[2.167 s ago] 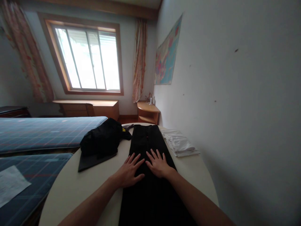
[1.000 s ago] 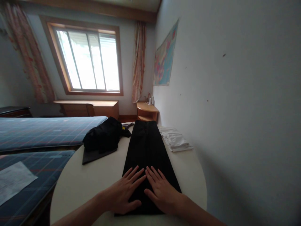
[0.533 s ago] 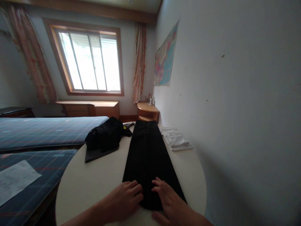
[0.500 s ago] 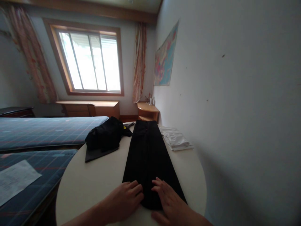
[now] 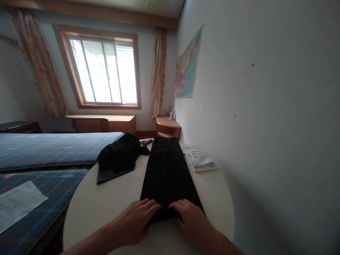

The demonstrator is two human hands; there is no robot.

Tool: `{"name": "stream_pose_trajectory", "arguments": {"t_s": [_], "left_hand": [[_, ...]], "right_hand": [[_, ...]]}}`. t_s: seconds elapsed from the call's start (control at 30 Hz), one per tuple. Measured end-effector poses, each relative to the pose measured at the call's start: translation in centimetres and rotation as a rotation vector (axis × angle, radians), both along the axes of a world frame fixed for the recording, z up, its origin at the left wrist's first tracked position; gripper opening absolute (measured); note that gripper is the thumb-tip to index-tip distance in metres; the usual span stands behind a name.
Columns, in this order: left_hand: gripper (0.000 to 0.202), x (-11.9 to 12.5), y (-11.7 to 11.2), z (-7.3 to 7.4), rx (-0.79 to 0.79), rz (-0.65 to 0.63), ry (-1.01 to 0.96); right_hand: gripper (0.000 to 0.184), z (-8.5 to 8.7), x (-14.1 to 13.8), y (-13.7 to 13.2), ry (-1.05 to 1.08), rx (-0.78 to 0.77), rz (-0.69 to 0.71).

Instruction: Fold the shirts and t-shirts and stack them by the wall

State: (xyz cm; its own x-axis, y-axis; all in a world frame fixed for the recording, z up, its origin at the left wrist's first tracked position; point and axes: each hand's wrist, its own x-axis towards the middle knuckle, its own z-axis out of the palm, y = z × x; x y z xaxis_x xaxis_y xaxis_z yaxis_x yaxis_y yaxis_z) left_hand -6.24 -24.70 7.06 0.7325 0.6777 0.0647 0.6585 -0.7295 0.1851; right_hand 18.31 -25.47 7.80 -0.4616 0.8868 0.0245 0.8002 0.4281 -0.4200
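Observation:
A long black garment (image 5: 166, 173), folded lengthwise into a strip, lies down the middle of the round pale table (image 5: 87, 212). I cannot make out its exact kind. My left hand (image 5: 138, 219) is closed on the left part of its near end, fingers on top and thumb hidden below. On the right part of the same end, my right hand (image 5: 192, 219) has its fingers curled over the cloth and its thumb under the edge. The near edge looks slightly raised and turned up between the hands.
A heap of black clothing (image 5: 118, 154) sits at the table's left edge. Folded white cloth (image 5: 199, 158) lies at the right, near the wall (image 5: 265, 141). Plaid mattresses (image 5: 58, 148) stand to the left, one with a paper sheet (image 5: 22, 202) on it.
Both hands have gone from resting on the near end with spread fingers to gripping its edge. That edge has lifted and moved slightly away from me, from rounded to straighter.

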Motion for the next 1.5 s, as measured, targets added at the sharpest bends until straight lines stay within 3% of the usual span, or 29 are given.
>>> {"name": "stream_pose_trajectory", "arguments": {"t_s": [0.17, 0.27, 0.37, 0.47, 0.63, 0.8, 0.97, 1.13, 1.27, 1.4, 1.5], "left_hand": [[0.074, -2.6, 2.3, -0.9, 0.013, -0.033, -0.061], [0.067, -3.4, 3.4, -1.4, -0.017, -0.06, -0.124], [0.064, -3.8, 3.7, -1.4, -0.066, -0.05, -0.187], [0.066, -4.0, 3.4, -1.3, -0.12, -0.057, -0.186], [0.07, -4.2, 3.1, -1.1, -0.17, -0.133, -0.144], [0.063, -4.2, 2.9, -1.0, -0.197, -0.166, -0.162], [0.063, -4.3, 1.5, 0.2, -0.268, -0.175, -0.223], [0.066, -4.1, 0.9, 2.3, -0.305, -0.088, -0.213], [0.056, -3.8, 3.8, 3.4, -0.19, 0.013, -0.32], [0.035, -3.4, 9.4, 4.0, -0.097, 0.142, -0.5], [0.016, -3.1, 13.6, 4.0, -0.094, 0.145, -0.623]], "right_hand": [[0.043, 0.5, 0.3, 0.1, 0.039, -0.033, -0.013], [0.056, 0.7, 1.1, -0.1, 0.091, -0.077, 0.025], [0.081, 0.8, 3.3, -0.3, 0.099, -0.083, 0.118], [0.087, 0.7, 6.4, -0.3, 0.069, -0.108, 0.212], [0.072, -0.4, 9.9, 0.0, 0.095, -0.11, 0.188], [0.059, -1.1, 10.1, 0.3, 0.096, -0.084, 0.222], [0.032, 0.1, 9.7, -0.5, 0.124, -0.057, 0.179], [0.036, 1.3, 9.5, -0.1, 0.177, -0.082, 0.025], [0.043, 2.2, 9.3, 3.6, 0.314, 0.029, -0.059], [0.043, 3.6, 8.7, 9.2, 0.477, 0.111, -0.075], [0.042, 4.0, 8.3, 13.6, 0.539, 0.178, -0.093]]}}
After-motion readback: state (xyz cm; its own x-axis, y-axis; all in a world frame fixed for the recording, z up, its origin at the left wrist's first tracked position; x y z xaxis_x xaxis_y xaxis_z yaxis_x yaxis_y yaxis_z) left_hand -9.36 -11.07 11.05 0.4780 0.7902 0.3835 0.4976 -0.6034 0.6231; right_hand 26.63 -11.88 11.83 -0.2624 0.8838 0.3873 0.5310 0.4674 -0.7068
